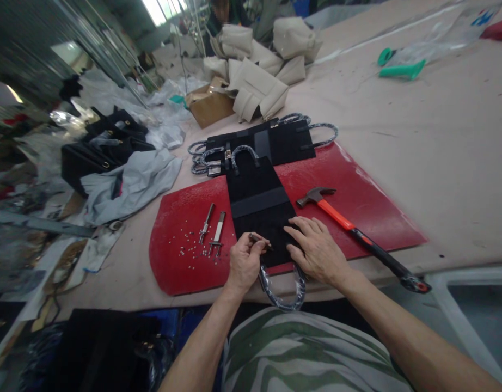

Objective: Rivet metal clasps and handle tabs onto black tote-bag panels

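A black bag panel (257, 185) lies lengthwise on the red mat (185, 212), its plastic-wrapped handle (281, 299) hanging toward me over the table's edge. Between the fingertips of my left hand (245, 261) is a short pen-like tool (259, 239), its tip close to the panel's near end. My right hand (316, 247) rests flat on the panel's right side, fingers spread. Left of the panel lie two slim metal hand tools, one a pronged tool (217, 234), among several tiny metal bits (183, 247). A claw hammer (336, 212) with an orange and black handle lies to the right.
More black bag panels (292, 144) with wrapped handles lie behind the mat. Beyond are a cardboard box (210, 106) and beige bag pieces (261, 87). Black bags (104, 152) and grey cloth (132, 177) crowd the left. Green plastic pieces (402, 71) sit far right. A person stands at the back.
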Tool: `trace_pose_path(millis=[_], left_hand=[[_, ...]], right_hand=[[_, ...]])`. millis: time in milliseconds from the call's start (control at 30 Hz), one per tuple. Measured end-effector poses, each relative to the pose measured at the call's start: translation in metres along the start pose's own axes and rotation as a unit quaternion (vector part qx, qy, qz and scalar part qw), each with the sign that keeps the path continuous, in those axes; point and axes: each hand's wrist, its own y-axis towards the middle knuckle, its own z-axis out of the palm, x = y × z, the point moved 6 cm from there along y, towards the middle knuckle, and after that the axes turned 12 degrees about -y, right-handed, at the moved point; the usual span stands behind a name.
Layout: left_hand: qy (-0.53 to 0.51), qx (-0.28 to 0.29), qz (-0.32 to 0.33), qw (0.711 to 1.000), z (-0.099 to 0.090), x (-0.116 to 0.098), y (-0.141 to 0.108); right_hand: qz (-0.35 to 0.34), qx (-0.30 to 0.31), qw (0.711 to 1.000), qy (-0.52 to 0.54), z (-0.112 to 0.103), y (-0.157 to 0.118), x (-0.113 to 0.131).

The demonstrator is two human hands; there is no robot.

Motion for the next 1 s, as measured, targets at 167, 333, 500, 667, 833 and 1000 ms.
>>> trace_pose_path(millis=[167,333,500,667,833,1000], left_hand=[[0.068,0.026,0.068,0.995,0.005,-0.001,-0.004],[0.161,0.06,0.184,0.968,0.014,-0.005,-0.01],[0.167,0.057,0.197,0.964,0.016,-0.003,-0.011],[0.177,0.059,0.209,0.96,0.019,-0.002,-0.011],[0.174,0.055,0.233,0.955,0.021,-0.002,-0.011],[0.17,0.048,0.244,0.954,0.019,-0.001,-0.011]], right_hand=[[0.004,-0.001,1.0,0.009,0.002,0.0,0.0],[0.007,-0.019,0.998,0.066,-0.004,0.0,-0.008],[0.122,-0.034,0.989,-0.076,-0.041,-0.015,-0.054],[0.26,0.144,0.952,-0.069,-0.041,-0.042,-0.106],[0.385,0.243,0.805,0.38,-0.029,-0.052,-0.084],[0.402,0.176,0.763,0.474,-0.073,-0.039,-0.04]])
